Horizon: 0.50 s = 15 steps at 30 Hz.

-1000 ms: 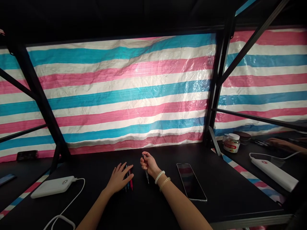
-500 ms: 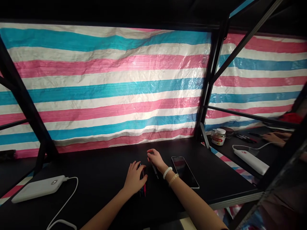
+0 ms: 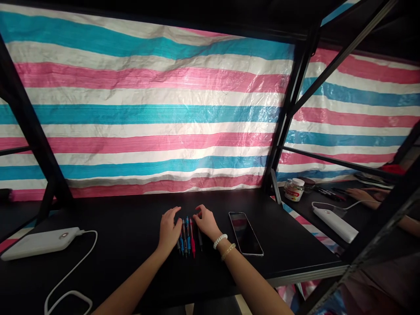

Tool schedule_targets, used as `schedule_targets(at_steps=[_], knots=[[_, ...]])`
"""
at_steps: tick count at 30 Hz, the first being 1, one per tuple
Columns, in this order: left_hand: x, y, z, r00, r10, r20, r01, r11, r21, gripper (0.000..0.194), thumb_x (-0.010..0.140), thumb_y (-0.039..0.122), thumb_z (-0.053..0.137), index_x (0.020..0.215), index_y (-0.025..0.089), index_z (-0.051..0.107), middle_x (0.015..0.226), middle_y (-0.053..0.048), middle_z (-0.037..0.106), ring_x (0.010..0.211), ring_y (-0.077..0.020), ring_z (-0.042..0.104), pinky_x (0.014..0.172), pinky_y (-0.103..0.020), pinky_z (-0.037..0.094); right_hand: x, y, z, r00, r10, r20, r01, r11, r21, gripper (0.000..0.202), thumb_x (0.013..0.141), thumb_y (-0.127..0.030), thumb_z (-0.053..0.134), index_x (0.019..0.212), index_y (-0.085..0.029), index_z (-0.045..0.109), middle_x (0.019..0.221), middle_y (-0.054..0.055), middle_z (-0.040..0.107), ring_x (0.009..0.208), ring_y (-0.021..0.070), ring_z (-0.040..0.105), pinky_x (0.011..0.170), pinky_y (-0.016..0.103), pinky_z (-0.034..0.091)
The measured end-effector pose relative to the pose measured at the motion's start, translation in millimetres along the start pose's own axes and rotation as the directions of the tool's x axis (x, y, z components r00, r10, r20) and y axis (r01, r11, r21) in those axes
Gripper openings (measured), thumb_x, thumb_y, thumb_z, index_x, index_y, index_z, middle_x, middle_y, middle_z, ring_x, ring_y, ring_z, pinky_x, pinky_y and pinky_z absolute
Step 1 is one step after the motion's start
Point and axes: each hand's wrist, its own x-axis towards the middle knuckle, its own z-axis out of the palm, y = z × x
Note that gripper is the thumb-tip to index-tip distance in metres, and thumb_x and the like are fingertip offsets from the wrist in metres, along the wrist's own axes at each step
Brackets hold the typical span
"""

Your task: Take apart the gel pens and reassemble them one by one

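One left hand (image 3: 168,230) and one right hand (image 3: 206,222) flank at least five pens (image 3: 188,241), one of them red, on the worktop (image 3: 111,218). Left fingers arch loosely, released; whether the right fingers grasp the outermost dark pen (image 3: 200,240), I can't tell. One phone (image 3: 246,233) lies right.

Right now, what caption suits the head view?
Left hand and right hand flank a row of pens beside a smartphone.

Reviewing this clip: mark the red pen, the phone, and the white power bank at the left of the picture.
Red pen (image 3: 192,239): head view, middle of its barrel.
Phone (image 3: 246,234): head view, middle of its dark screen.
White power bank (image 3: 38,244): head view, middle of its top face.
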Motion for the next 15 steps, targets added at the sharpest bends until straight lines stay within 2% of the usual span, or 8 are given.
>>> schedule_targets(at_steps=[2, 5, 11, 15], knots=[[2, -4, 0.3, 1.0, -0.031, 0.003, 0.031, 0.999, -0.036, 0.043, 0.087, 0.02, 0.047, 0.129, 0.02, 0.057, 0.133, -0.011, 0.06, 0.129, -0.0264, 0.051, 0.108, -0.045, 0.04, 0, 0, -1, 1.0, 0.007, 0.011, -0.007, 1.0, -0.001, 0.03, 0.096, -0.032, 0.059, 0.123, -0.018, 0.059, 0.123, 0.009, 0.061, 0.102, 0.0222, 0.064, 0.086, 0.042, 0.055], [2, -6, 3.9, 0.999, -0.042, 0.022, 0.044, 0.996, -0.075, 0.045, 0.085, 0.018, 0.049, 0.13, 0.019, 0.056, 0.132, -0.011, 0.061, 0.122, -0.025, 0.057, 0.102, -0.041, 0.046, 1, -1, -2, 0.999, 0.018, 0.037, -0.019, 1.0, 0.012, 0.03, 0.096, -0.032, 0.06, 0.122, -0.017, 0.059, 0.121, 0.009, 0.062, 0.1, 0.0217, 0.065, 0.084, 0.041, 0.056], [0, -5, 5.6, 1.0, -0.022, -0.018, 0.02, 0.993, -0.116, 0.045, 0.083, 0.016, 0.051, 0.128, 0.019, 0.056, 0.13, -0.01, 0.062, 0.12, -0.0244, 0.058, 0.102, -0.041, 0.046, -5, -1, -1, 0.999, -0.038, 0.023, 0.037, 0.999, 0.017, 0.029, 0.096, -0.032, 0.06, 0.121, -0.016, 0.059, 0.12, 0.009, 0.063, 0.098, 0.0213, 0.065, 0.083, 0.041, 0.057], [3, 8, -5.0, 0.994, 0.016, -0.109, -0.029, 0.994, -0.11, 0.042, 0.084, 0.016, 0.05, 0.125, 0.02, 0.056, 0.126, -0.01, 0.062, 0.122, -0.0264, 0.055, 0.106, -0.046, 0.043, -11, -20, -7, 0.981, -0.169, -0.091, 0.169, 0.986, -0.007, 0.023, 0.096, -0.032, 0.059, 0.114, -0.017, 0.062, 0.115, 0.007, 0.064, 0.095, 0.0198, 0.064, 0.083, 0.039, 0.055]])
